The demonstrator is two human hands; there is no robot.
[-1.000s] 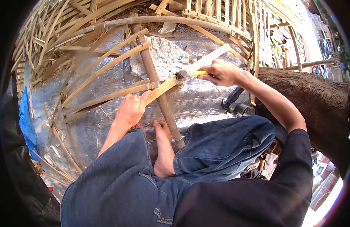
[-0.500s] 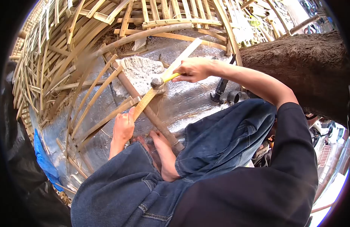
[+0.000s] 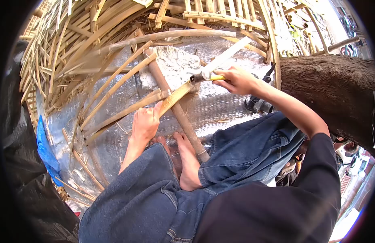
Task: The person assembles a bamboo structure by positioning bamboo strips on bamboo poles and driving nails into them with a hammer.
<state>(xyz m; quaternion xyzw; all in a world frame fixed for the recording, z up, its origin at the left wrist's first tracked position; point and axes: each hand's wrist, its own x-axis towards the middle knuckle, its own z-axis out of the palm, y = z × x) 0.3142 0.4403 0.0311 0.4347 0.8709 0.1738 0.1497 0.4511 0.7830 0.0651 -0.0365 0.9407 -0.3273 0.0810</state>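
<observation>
My left hand [image 3: 146,123] is closed around the near end of a flat bamboo strip [image 3: 175,100]. The strip slants up and right, crossing a round wooden pole [image 3: 180,117] and the edge of a rough whitish stone block [image 3: 177,58]. In my right hand [image 3: 237,80] is the yellow handle of a hammer [image 3: 200,77]. Its metal head lies over the middle of the strip; whether it touches, I cannot tell. My bare feet [image 3: 188,164] rest beside the lower part of the pole.
Curved bamboo strips [image 3: 114,87] fan out at the left, below a stacked bamboo heap [image 3: 74,40]. A black-handled tool [image 3: 252,103] and a short metal ring [image 3: 267,107] lie on the silvery sheet [image 3: 220,107]. A thick trunk [image 3: 325,87] stands right; a blue tarp [image 3: 47,156] is left.
The whole view has shifted, so most things sit further right. The hammer head has moved up and right over the strip, away from my left hand. Both grips stay the same.
</observation>
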